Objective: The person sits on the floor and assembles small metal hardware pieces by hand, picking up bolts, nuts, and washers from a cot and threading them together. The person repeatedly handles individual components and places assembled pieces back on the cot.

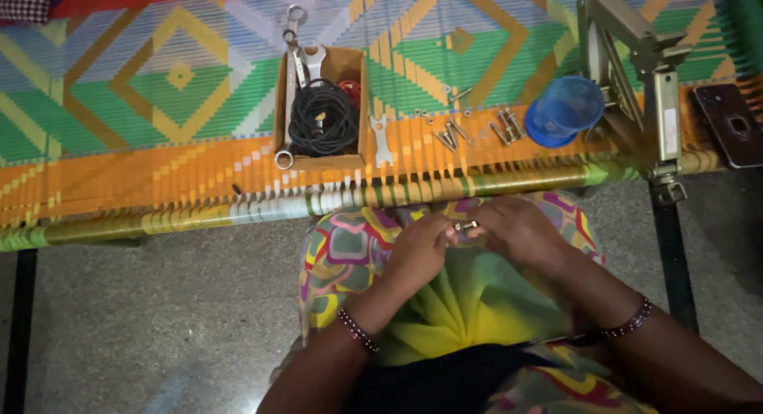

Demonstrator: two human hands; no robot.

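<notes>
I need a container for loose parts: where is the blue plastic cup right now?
In the head view, the blue plastic cup lies tipped on the woven cot, upper right, between the loose bolts and the metal jack.

Head view under uneven light: the woven cot along the top is brightly and evenly lit, its colours saturated, while the lower half falls into dimness, the forearms and dark cloth at the bottom edge nearly black. The grey floor carries a soft, faint sheen and no hard shadows. Focus is moderately soft throughout, fine detail is smeared, and the cot's edge bows slightly, suggesting wide-angle distortion.
</notes>
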